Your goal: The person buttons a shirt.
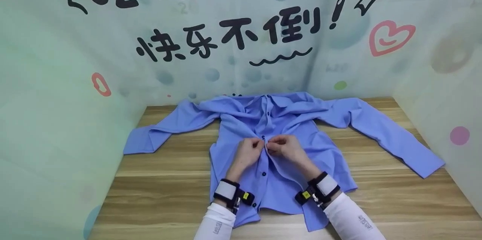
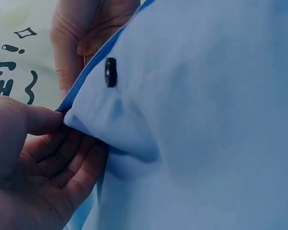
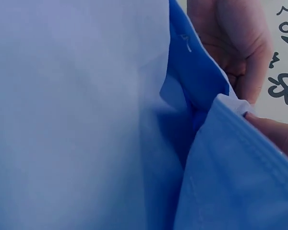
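A blue long-sleeved shirt (image 1: 241, 123) lies front up, collar at the far side. Both hands meet at its front opening, about mid-length. My left hand (image 1: 246, 153) pinches the front edge between thumb and fingers; in the left wrist view a black button (image 2: 111, 73) sits on the cloth close to those fingers. Just across the opening, my right hand (image 1: 288, 149) pinches the other front edge, whose lower part is lifted and folded open. In the right wrist view, the right thumb (image 3: 273, 132) presses on the cloth edge, with the left hand (image 3: 235, 43) beyond it.
The shirt is spread on a wood-grain table (image 1: 162, 183), with its left-side sleeve (image 1: 141, 140) bent and the other sleeve (image 1: 391, 138) stretched to the right. Lower buttons (image 1: 264, 174) show along the front. A printed cloth backdrop (image 1: 211, 59) encloses the back and sides.
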`<state>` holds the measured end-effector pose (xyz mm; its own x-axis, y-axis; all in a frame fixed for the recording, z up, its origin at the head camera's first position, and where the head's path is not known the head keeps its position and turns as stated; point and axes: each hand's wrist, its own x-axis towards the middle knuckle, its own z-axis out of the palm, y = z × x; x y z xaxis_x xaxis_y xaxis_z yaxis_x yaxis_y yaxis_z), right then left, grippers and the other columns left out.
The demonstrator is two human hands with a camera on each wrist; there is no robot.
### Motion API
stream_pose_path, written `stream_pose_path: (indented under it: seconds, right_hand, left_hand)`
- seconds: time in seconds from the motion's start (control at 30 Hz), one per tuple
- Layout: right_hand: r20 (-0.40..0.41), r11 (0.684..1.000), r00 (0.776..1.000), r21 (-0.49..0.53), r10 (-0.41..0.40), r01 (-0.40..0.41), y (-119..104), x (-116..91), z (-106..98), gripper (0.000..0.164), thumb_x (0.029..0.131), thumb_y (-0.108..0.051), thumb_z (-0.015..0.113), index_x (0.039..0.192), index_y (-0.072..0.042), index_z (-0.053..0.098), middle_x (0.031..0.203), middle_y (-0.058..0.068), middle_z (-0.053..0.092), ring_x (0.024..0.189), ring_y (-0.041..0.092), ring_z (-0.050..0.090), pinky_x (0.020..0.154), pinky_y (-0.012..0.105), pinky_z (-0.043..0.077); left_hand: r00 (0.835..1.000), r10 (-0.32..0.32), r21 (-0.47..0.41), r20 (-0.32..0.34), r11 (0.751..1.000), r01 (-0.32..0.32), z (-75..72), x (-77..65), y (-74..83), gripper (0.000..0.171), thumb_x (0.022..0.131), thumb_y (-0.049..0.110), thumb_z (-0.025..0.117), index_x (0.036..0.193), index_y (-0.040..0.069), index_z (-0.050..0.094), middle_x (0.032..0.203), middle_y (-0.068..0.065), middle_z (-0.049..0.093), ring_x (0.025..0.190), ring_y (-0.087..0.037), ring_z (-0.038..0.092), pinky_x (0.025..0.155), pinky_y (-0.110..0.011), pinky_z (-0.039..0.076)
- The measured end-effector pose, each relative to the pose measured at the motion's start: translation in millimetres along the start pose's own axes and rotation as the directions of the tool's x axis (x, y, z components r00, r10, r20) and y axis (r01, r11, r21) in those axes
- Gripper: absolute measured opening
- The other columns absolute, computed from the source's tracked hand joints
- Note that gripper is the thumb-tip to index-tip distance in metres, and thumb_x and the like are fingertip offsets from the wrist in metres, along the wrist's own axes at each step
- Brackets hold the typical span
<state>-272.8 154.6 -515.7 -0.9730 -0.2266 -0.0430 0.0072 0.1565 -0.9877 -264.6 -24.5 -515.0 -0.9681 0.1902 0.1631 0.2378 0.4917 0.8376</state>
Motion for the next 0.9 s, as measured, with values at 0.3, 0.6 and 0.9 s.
stream_pose_path:
  seconds: [0.3,0.6,0.9]
  right_hand:
    - [-0.033,1.000,0.999,0.022,-0.010,0.011,-4.5,-1.9,1.5,0.020,0.093,-0.006,0.073,0.103,0.012,0.072,0.089,0.013,0.075,0.075,0.016,0.072,0.074,0.030,0.060]
    - [0.010,0.997,0.997,0.020,0.072,-0.073,-9.5,-0.8,-10.0,0.032,0.103,-0.015,0.060,0.110,0.015,0.070,0.087,0.017,0.075,0.074,0.017,0.072,0.074,0.033,0.061]
    - [0.035,0.999,0.999,-0.031,0.010,-0.009,-6.3,-0.9,-7.5,0.024,0.099,-0.009,0.065,0.108,0.012,0.072,0.088,0.016,0.074,0.075,0.018,0.071,0.074,0.034,0.061]
  left_hand:
    - [0.997,0.070,-0.017,-0.029,0.997,-0.070,-2.3,-1.3,-2.7,0.021,0.101,0.016,0.062,0.094,0.005,0.079,0.086,-0.003,0.073,0.073,-0.009,0.060,0.070,-0.026,0.049]
    - [0.993,0.058,0.055,-0.100,0.997,-0.052,1.2,-0.9,3.6,0.018,0.100,0.015,0.063,0.096,0.007,0.079,0.078,0.000,0.068,0.067,-0.008,0.057,0.065,-0.027,0.048]
    - [0.992,0.105,0.108,-0.077,0.990,-0.096,2.1,-3.0,6.7,0.021,0.101,0.016,0.063,0.088,0.008,0.077,0.073,0.002,0.064,0.063,-0.008,0.053,0.062,-0.026,0.045]
